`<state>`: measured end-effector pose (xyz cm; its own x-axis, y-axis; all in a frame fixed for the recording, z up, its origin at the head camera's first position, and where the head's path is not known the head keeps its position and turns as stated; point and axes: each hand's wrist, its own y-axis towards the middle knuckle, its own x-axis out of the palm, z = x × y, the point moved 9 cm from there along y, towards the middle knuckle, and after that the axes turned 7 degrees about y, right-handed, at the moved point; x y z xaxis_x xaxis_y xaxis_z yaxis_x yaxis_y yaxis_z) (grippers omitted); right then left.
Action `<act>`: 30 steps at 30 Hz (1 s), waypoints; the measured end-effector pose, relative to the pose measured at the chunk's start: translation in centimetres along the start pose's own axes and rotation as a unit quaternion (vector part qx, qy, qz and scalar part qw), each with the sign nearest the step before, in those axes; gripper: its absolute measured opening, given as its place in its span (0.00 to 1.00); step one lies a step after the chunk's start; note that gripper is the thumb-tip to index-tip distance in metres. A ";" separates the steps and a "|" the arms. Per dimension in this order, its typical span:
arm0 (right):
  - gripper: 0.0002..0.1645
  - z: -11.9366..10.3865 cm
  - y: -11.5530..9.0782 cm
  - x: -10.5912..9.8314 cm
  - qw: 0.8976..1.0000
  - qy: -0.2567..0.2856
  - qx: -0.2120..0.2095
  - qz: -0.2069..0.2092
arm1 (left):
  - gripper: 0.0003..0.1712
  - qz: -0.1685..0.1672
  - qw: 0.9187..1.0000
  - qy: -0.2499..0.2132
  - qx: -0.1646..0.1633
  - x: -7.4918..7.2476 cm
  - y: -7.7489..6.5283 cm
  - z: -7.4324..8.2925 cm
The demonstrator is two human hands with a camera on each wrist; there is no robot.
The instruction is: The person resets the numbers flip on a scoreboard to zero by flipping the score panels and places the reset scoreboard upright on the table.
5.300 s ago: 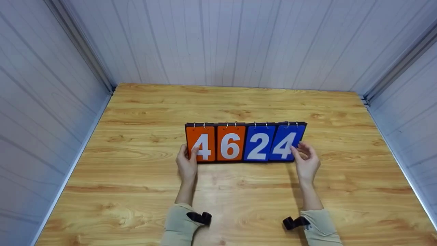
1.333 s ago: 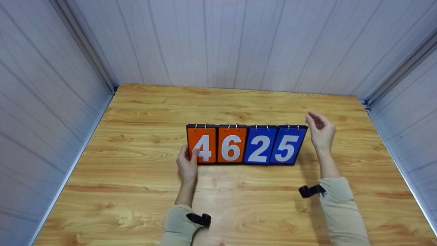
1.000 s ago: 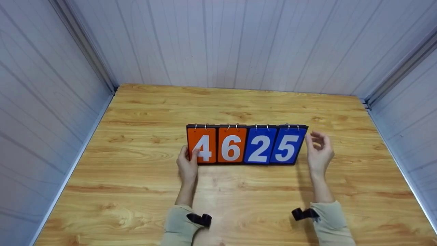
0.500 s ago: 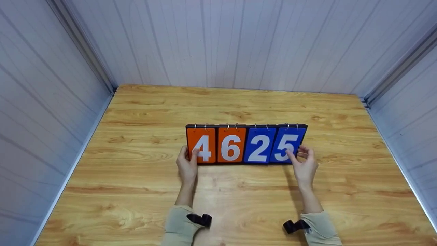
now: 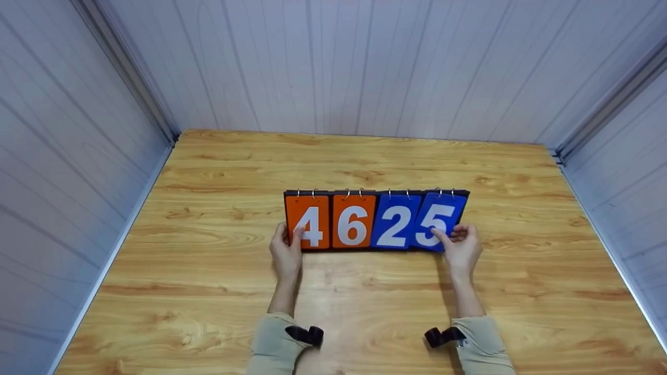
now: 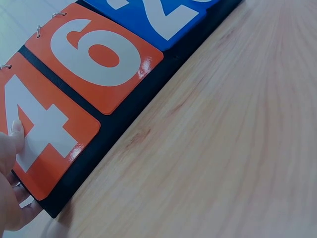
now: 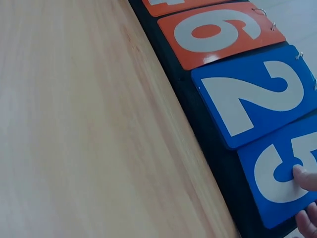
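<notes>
A tabletop flip scoreboard (image 5: 331, 224) with a black base stands tilted back on the table, its ringed cards reading 4, 6, 2, 5. At its left end my left hand (image 5: 285, 255) grips the base, thumb over the orange 4 card (image 6: 74, 130) and fingers behind the edge. My right hand (image 5: 463, 254) pinches the blue 5 card (image 7: 265, 191) near its outer lower part; the thumb (image 7: 306, 179) lies on the numeral. That card hangs askew, its lower end swung left against the blue 2 card (image 5: 395, 223). Fingertips behind the cards are hidden.
The wood-grain table (image 5: 365, 312) spreads around the scoreboard. Pale panelled walls (image 5: 338, 67) enclose it at the back and both sides. Black wrist cameras (image 5: 307, 335) are strapped over the beige sleeves (image 5: 273, 344).
The last blue card changed from 4 to 5. My right hand, raised beside the top right corner, came down onto the 5 card and drew its lower end left. My left hand stayed put.
</notes>
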<state>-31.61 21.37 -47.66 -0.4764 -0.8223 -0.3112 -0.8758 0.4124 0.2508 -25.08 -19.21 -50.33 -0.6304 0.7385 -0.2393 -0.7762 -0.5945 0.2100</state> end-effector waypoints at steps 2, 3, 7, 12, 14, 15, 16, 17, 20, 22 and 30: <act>0.23 0.1 0.1 -0.3 1.000 0.000 -0.005 0.006 | 0.10 0.001 1.000 -0.005 0.004 0.0 0.0 0.1; 0.23 0.1 0.2 -0.5 1.000 0.001 -0.007 0.009 | 0.10 0.003 1.000 -0.003 0.008 0.0 0.0 0.2; 0.19 -0.4 0.2 -1.2 0.999 -0.022 -0.025 0.017 | 0.10 0.005 1.000 -0.005 0.010 -0.1 0.0 0.2; 0.21 -1.4 -0.2 -2.4 0.997 -0.041 -0.065 0.024 | 0.09 -0.001 1.000 -0.013 -0.004 0.0 0.0 -0.1; 0.27 -1.9 -0.4 -2.6 0.996 -0.025 -0.088 0.015 | 0.10 -0.001 1.000 -0.010 -0.001 0.0 0.0 0.0; 0.30 -2.2 -0.6 -2.7 0.995 -0.012 -0.103 0.007 | 0.10 0.000 1.000 -0.008 0.002 -0.1 0.1 0.0; 0.33 -2.5 -0.8 -2.7 0.993 0.005 -0.121 -0.005 | 0.10 0.002 1.000 -0.007 0.005 -0.1 0.1 0.0; 0.35 -2.9 -0.9 -2.7 0.990 0.022 -0.139 -0.018 | 0.10 0.003 1.000 -0.004 0.009 -0.1 0.1 0.0; 0.34 -3.6 -1.2 -2.8 0.979 0.069 -0.181 -0.056 | 0.10 0.008 1.000 0.002 0.019 -0.2 0.1 0.0; 0.29 -3.5 -1.1 -3.0 0.978 0.086 -0.177 -0.074 | 0.10 0.005 1.000 -0.005 0.020 -0.2 0.1 0.0; 0.11 0.2 1.8 -3.7 0.951 0.218 -0.157 -0.153 | 0.09 0.000 1.000 0.003 0.008 -0.3 -0.1 0.9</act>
<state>-31.46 25.21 -46.29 -0.0644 -0.9977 -0.0206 -0.8692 0.0459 0.4923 -24.76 -19.08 -49.39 -0.6308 0.7364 -0.2446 -0.7757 -0.5896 0.2252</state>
